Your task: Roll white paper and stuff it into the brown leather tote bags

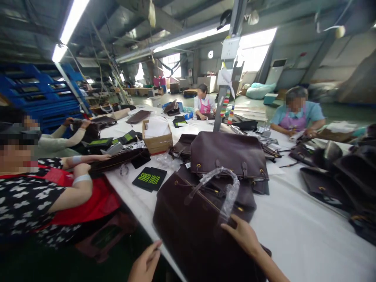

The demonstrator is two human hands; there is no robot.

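A large dark brown handbag lies tilted over the table's near edge. Clear plastic film wraps its raised handle. My right hand grips the bag's upper edge by the handle's base, thumb on the near panel and fingers over the rim, partly hidden. Left of the bag, low in the view, is my left hand; its fingers are half-curled and slightly apart, with nothing visible in them. Whether it touches the bag I cannot tell. Behind stands another brown handbag, close against the first.
Black pouches with green lettering lie left of the bags, near an open cardboard box. A metal post rises behind. More bags are piled right. A co-worker in a red apron sits close left; others work around the white table.
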